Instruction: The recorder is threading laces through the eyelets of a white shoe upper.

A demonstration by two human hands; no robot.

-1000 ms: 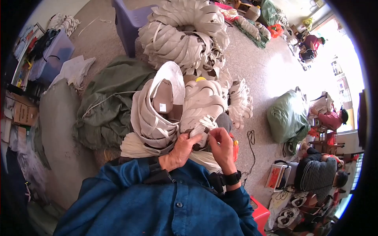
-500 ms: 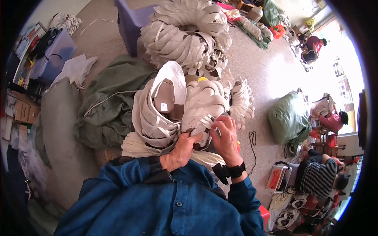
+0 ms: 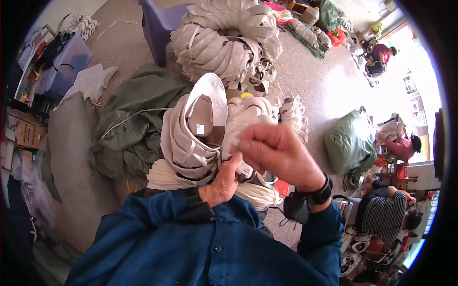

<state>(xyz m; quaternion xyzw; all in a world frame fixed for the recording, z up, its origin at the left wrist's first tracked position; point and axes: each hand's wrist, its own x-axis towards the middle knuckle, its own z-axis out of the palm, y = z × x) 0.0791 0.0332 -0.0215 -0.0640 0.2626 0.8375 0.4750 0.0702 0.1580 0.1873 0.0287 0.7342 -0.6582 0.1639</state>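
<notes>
Scanning from the left edge across to the right, line by line:

Far left: a blue plastic bin (image 3: pixel 67 64) is sitting by the wall, with a brown cardboard box (image 3: pixel 29 134) lying below it.
Left of centre: a crumpled green sack (image 3: pixel 131 126) is sprawling on the floor, just beside the work.
Upper centre: a big ring of bundled white strips (image 3: pixel 224 40) is resting against a purple stool (image 3: pixel 155 26).
Centre: a bundle of white shoe pieces (image 3: pixel 191 138) is standing in front of the person, looped together and leaning slightly left, touching the green sack on one side.
Left hand (image 3: pixel 222 183): it is reaching up from the blue sleeve and gripping the lower edge of the bundle, fingers curled closed on the strips.
Right hand (image 3: pixel 276 155): it is hovering just right of the bundle, fingers bent in and pinching a small white piece (image 3: pixel 234 143) against the thumb; a black watch (image 3: pixel 322 190) is wrapping the wrist.
Right of centre: a stuffed green bag (image 3: pixel 348 143) is sitting on the sunlit floor, well apart from the hands.
Far right: a person in a striped top (image 3: pixel 381 214) is sitting low, and another in pink (image 3: pixel 398 148) is working beyond.
</notes>
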